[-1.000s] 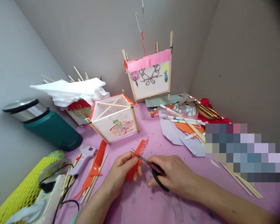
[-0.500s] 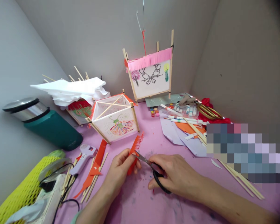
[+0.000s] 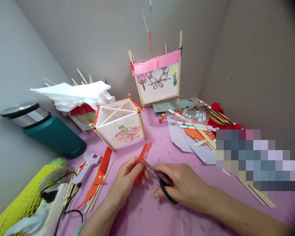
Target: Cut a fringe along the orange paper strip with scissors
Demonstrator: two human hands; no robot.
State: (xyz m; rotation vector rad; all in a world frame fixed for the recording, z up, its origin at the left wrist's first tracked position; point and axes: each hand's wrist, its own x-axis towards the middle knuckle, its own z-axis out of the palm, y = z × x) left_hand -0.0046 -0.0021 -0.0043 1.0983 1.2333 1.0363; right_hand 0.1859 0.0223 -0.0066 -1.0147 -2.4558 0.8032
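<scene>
My left hand [image 3: 130, 172] pinches a red-orange paper strip [image 3: 145, 151] whose far part is snipped into a fringe along its right edge. My right hand [image 3: 178, 182] grips black-handled scissors [image 3: 165, 186], with their blades at the strip's edge close to my left fingertips. Just beyond stands a paper lantern [image 3: 118, 129] on a stick frame, with a butterfly-like drawing on its front. Left of my left hand lies a larger cut piece of red-orange paper [image 3: 98, 183], beside a lilac glue gun [image 3: 87, 165] and some thin sticks.
A second lantern [image 3: 159, 78] with pink fringe hangs from a wire hook at the back. A teal bottle [image 3: 55, 136] leans at the left, near a power strip [image 3: 52, 209]. Markers [image 3: 194, 126], paper sheets [image 3: 179, 141] and gold-handled scissors [image 3: 218, 116] lie to the right.
The scissors have shifted slightly left with my right hand, along the strip's edge. My left hand keeps its hold, and a little more of the strip shows as fringe.
</scene>
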